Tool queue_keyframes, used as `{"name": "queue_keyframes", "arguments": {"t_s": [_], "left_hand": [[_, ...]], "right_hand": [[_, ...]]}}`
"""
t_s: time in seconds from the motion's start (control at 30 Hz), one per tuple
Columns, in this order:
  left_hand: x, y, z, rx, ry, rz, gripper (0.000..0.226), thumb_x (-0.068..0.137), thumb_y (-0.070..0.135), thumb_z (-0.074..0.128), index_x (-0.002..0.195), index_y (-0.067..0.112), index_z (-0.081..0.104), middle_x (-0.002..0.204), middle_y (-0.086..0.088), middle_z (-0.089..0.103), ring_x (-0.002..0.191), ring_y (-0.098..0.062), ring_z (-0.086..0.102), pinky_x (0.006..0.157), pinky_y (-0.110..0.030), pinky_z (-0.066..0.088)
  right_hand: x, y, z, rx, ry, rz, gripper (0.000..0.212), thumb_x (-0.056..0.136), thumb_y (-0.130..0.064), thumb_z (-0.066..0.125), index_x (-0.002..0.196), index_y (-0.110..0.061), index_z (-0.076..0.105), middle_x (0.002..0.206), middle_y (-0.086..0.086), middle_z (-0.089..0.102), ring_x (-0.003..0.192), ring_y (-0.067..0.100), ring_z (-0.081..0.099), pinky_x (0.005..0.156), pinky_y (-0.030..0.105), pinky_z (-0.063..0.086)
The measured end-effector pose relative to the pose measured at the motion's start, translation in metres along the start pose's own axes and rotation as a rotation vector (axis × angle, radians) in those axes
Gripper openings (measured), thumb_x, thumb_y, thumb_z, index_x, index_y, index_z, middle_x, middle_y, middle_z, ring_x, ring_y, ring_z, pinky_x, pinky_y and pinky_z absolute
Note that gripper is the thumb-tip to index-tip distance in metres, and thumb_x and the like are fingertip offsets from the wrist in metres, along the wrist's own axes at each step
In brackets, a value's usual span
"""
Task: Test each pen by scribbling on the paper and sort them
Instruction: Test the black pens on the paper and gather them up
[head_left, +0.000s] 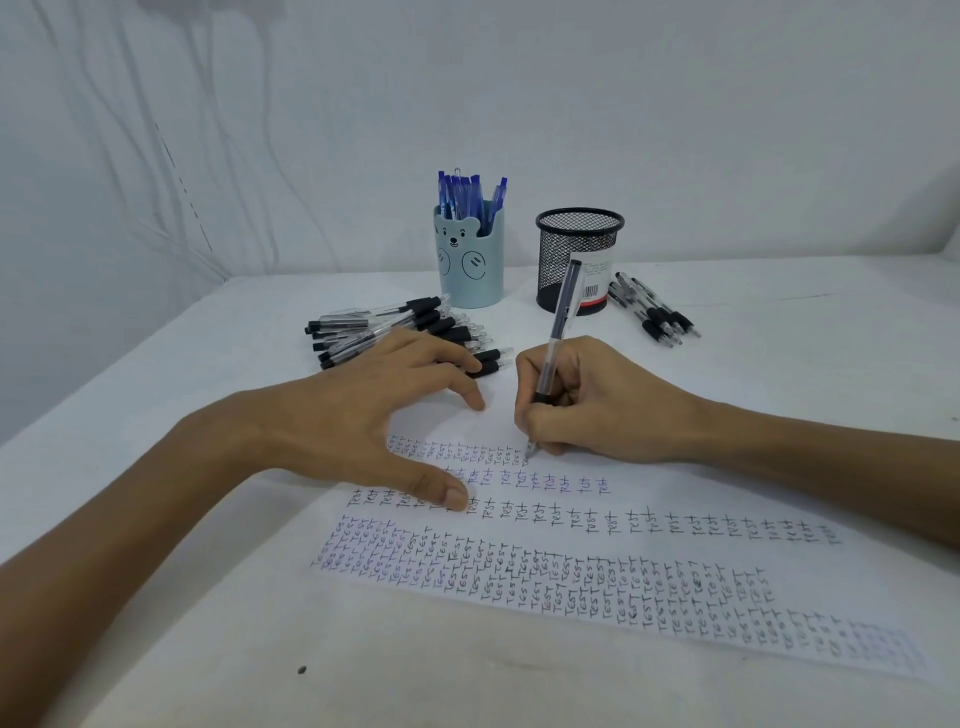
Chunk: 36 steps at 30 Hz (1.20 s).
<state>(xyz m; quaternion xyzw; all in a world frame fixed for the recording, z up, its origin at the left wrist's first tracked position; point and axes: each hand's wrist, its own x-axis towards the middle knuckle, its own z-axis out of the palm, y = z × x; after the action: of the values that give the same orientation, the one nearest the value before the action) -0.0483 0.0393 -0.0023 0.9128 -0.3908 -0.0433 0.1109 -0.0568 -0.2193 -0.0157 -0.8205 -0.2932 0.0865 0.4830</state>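
The left hand lies flat on the paper with its grip spread wide. The thumb tip presses on a row of written words at five o'clock of the palm, and the fingers reach toward one o'clock, up against the loose heap of black pens. I cannot tell whether the fingertips touch the nearest pen or only lie beside it.

At one o'clock of that heap stands the bear cup, holding blue pens upright. At three o'clock of it is the mesh cup, in which no pen shows from here.

The pen under test is in the right hand, whose grip pinches the barrel low between thumb and curled fingers. Its tip is on the paper at the end of the topmost row of small words, and its back end tilts toward twelve o'clock across the mesh cup. At two o'clock of this hand a few more black pens lie together on the surface.

Several things could go wrong from here:
- **Sheet dragging:** only the left hand pins the sheet, so a firm stroke might drag or crease it if that pressure eases.
- **Running off the edge:** the sheet's far edge is hard to see, white on white, so the tip may run off onto the surface.
- **Pens rolling:** a nudge from the left fingers could roll heap pens onto the writing row.
- **Wrong group:** the two black groups look alike, so the tested pen could easily be set down in the wrong one.
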Motion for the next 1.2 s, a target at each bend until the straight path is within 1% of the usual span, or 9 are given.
{"name": "queue_keyframes", "arguments": {"t_s": [0.1,0.27,0.37,0.53,0.8,0.9,0.97,1.03,1.2], "left_hand": [[0.0,0.0,0.001,0.003,0.006,0.004,0.075,0.069,0.085,0.066,0.134,0.053,0.046,0.151,0.035,0.024,0.148,0.006,0.011,0.116,-0.022,0.019],[0.0,0.0,0.001,0.003,0.005,0.001,0.075,0.069,0.086,0.066,0.134,0.053,0.046,0.152,0.035,0.024,0.148,0.007,0.01,0.116,-0.022,0.019],[0.0,0.0,0.001,0.0,0.002,0.002,0.074,0.071,0.084,0.069,0.134,0.053,0.046,0.152,0.034,0.024,0.147,0.008,0.01,0.114,-0.018,0.017],[0.0,0.0,0.0,-0.003,0.004,-0.005,0.074,0.072,0.076,0.074,0.135,0.05,0.048,0.151,0.034,0.024,0.146,0.01,0.009,0.109,-0.008,0.016],[0.001,-0.002,0.001,0.007,0.008,0.01,0.076,0.069,0.085,0.067,0.135,0.053,0.046,0.152,0.035,0.023,0.147,0.009,0.009,0.112,-0.016,0.017],[0.0,-0.003,0.002,0.005,0.011,0.012,0.075,0.07,0.083,0.069,0.135,0.054,0.046,0.152,0.035,0.023,0.147,0.008,0.009,0.112,-0.017,0.017],[0.001,-0.003,0.002,0.012,0.02,0.023,0.076,0.07,0.085,0.067,0.135,0.053,0.046,0.152,0.035,0.024,0.148,0.006,0.01,0.115,-0.02,0.018],[0.001,-0.004,0.002,0.02,0.019,0.027,0.076,0.071,0.087,0.064,0.136,0.053,0.046,0.152,0.036,0.025,0.149,0.003,0.012,0.117,-0.023,0.019],[0.0,-0.004,0.002,0.016,0.071,0.058,0.061,0.085,0.081,0.051,0.135,0.045,0.051,0.148,0.032,0.035,0.147,0.001,0.024,0.117,-0.023,0.026]], "right_hand": [[0.0,0.001,0.0,-0.004,0.016,-0.007,0.01,0.087,0.002,0.064,0.078,-0.002,0.061,0.063,0.011,0.064,0.058,0.022,0.057,0.059,0.038,0.044],[0.0,0.001,0.001,-0.01,0.035,-0.009,0.013,0.087,0.002,0.065,0.078,-0.006,0.062,0.066,0.008,0.068,0.062,0.022,0.064,0.061,0.04,0.047],[0.001,0.002,0.001,-0.014,0.046,-0.029,0.009,0.083,-0.006,0.065,0.075,-0.009,0.061,0.067,0.019,0.066,0.059,0.037,0.058,0.06,0.047,0.047],[0.001,0.003,-0.001,0.008,0.05,-0.021,0.014,0.088,0.004,0.063,0.076,-0.004,0.061,0.065,0.013,0.065,0.062,0.026,0.064,0.06,0.039,0.047],[0.002,0.007,-0.001,0.005,0.048,-0.016,0.01,0.086,-0.002,0.065,0.079,-0.006,0.061,0.067,0.008,0.068,0.062,0.025,0.064,0.063,0.04,0.049],[0.003,0.004,0.0,-0.01,0.063,0.001,0.016,0.088,-0.002,0.064,0.074,-0.007,0.056,0.062,0.01,0.063,0.054,0.024,0.058,0.053,0.027,0.046],[0.006,0.004,-0.001,0.122,0.118,0.068,0.026,0.091,-0.001,0.059,0.068,-0.011,0.053,0.058,0.011,0.058,0.047,0.022,0.046,0.041,0.022,0.032],[0.011,0.004,-0.003,0.327,0.184,0.147,0.029,0.093,-0.01,0.057,0.065,-0.016,0.055,0.061,0.015,0.056,0.048,0.021,0.038,0.041,0.022,0.021],[0.014,0.002,-0.009,0.582,0.172,0.174,0.046,0.106,-0.041,0.043,0.074,-0.011,0.058,0.07,0.008,0.058,0.055,0.016,0.048,0.045,0.022,0.027]]}}
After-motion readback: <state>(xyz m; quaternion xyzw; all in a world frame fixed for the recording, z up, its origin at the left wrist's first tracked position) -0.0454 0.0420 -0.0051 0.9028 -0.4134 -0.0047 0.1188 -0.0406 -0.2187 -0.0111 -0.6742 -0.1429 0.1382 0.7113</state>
